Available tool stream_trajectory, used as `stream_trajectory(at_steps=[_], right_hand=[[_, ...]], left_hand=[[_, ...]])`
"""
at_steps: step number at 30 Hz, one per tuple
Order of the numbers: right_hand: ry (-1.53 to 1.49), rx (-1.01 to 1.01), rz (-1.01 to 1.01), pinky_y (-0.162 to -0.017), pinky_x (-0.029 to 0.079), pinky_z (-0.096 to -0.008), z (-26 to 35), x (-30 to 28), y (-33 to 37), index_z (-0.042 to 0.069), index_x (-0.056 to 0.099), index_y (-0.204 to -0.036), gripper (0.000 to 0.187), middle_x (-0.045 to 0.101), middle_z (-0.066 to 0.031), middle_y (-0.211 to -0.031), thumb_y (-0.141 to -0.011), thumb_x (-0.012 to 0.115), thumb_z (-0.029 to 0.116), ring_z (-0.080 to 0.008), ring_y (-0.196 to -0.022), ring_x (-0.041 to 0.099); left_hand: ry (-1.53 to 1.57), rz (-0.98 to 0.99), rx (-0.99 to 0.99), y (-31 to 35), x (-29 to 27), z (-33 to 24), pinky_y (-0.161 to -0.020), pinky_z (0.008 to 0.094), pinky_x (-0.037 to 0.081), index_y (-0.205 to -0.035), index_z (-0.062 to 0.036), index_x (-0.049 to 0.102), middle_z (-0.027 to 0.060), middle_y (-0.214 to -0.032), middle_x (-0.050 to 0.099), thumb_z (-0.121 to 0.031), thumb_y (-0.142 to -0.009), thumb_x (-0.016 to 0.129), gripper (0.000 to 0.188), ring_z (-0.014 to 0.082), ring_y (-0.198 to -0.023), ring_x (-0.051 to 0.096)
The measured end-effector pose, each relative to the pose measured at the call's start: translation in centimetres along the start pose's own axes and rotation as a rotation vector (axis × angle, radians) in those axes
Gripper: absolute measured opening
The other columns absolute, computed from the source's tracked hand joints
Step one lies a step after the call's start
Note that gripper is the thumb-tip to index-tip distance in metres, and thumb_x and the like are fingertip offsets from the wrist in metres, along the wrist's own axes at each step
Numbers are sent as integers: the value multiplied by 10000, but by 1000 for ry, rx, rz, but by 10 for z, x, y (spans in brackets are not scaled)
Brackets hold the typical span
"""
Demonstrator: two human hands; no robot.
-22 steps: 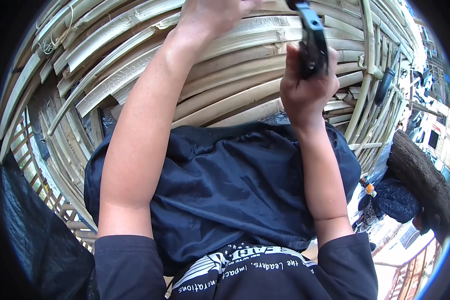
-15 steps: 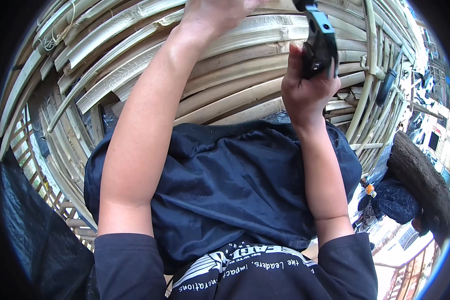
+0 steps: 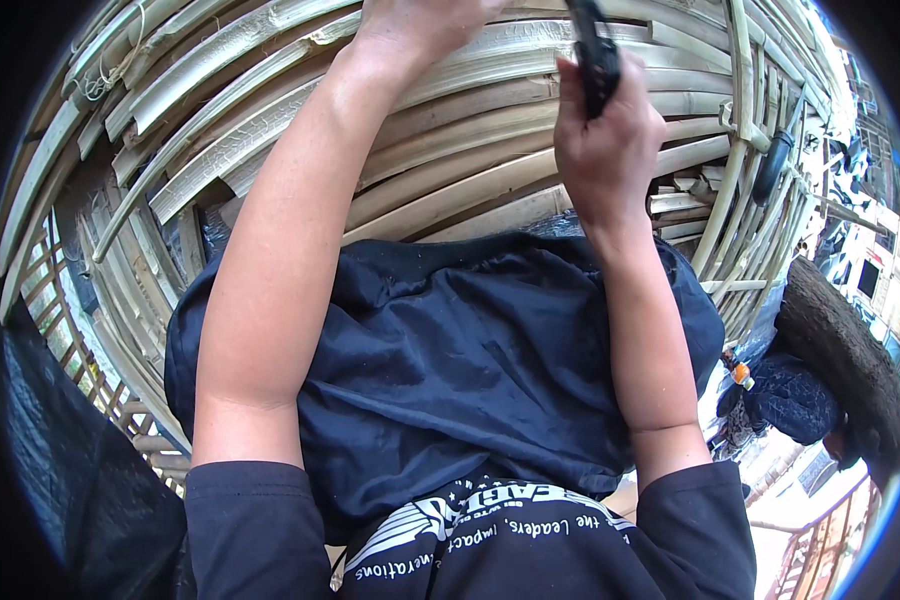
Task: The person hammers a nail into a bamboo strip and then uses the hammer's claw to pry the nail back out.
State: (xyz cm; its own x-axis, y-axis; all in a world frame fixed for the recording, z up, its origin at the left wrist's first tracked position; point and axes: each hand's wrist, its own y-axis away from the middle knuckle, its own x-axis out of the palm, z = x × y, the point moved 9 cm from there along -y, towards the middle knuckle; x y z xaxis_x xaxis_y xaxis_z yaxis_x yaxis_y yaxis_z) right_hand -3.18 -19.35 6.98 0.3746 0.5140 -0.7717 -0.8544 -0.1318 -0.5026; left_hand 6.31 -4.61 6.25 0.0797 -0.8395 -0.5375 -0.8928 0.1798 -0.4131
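My right hand is closed around a black hand tool. Its top end runs out of the picture and its kind is not clear; the hand is slightly blurred. At the upper edge, my left hand reaches over the split bamboo strips, with its fingers mostly cut off, so what it touches is hidden. These pale strips lie side by side beneath both hands. A dark blue cloth covers my lap between the forearms.
A dark-handled tool hangs on the bamboo frame at the right. Beyond it lie a thick brown log and a dark bundle. Black sheeting spreads at the lower left, beside bamboo slats.
My right hand has turned and shifted slightly left, so the black tool now shows narrow, its light bluish face out of sight. My left hand has moved slightly left and up.
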Motion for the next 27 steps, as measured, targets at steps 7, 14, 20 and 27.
stream_trajectory(at_steps=[7, 14, 20, 27], right_hand=[[170, 72, 137, -584, 533, -416, -7, 10, 2, 39, 565, -1055, 259, 672, -138, -771, -941, 754, 175, -365, -663, 692], [54, -15, 37, -574, 518, -462, 4, 4, 1, 41, 561, -1068, 257, 670, -172, -753, -968, 714, 221, -396, -677, 681], [70, -15, 2, -568, 509, -453, 2, -1, -2, 49, 554, -1036, 258, 660, -138, -725, -962, 733, 219, -390, -631, 677], [98, 4, 74, -574, 534, -401, 3, 5, -1, 33, 579, -1073, 262, 647, -123, -712, -928, 764, 148, -345, -613, 682]], left_hand=[[1, -3, -22, 2, 2, 5, -639, 371, 521, -766, -18, 718, 102, -776, 704, -178, -790, 862, 217, 216, -675, 652], [8, -10, 10, 2, 2, 7, -663, 375, 543, -776, -12, 725, 110, -798, 717, -131, -806, 820, 156, 231, -695, 672], [16, -36, 34, 4, 2, 7, -677, 375, 556, -780, -12, 724, 113, -823, 727, -106, -801, 809, 129, 241, -722, 694], [11, 5, -21, -2, 4, 8, -660, 373, 551, -778, -4, 709, 128, -793, 710, -139, -821, 808, 173, 233, -679, 673]])
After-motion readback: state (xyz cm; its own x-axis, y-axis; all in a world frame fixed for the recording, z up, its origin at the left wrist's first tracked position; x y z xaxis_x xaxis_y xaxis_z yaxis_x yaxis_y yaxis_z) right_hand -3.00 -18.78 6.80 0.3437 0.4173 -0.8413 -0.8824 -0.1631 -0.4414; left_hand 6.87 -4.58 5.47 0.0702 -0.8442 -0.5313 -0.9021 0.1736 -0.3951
